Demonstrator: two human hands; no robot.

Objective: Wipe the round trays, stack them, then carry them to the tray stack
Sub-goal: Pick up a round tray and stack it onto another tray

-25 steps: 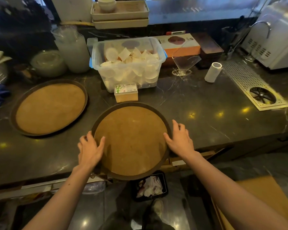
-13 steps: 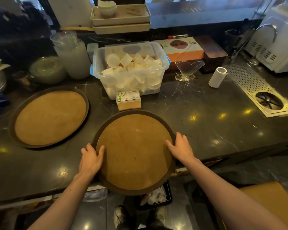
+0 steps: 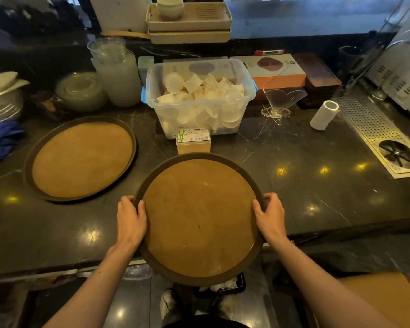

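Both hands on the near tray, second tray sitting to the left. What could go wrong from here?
1. The near tray already overhangs the counter edge; if either grip, left hand or right hand, slips, it could likely drop to the floor.
2. The small box sits right at the tray's far rim; a forward push may knock it.
3. Swinging left toward the other tray could clip its rim.
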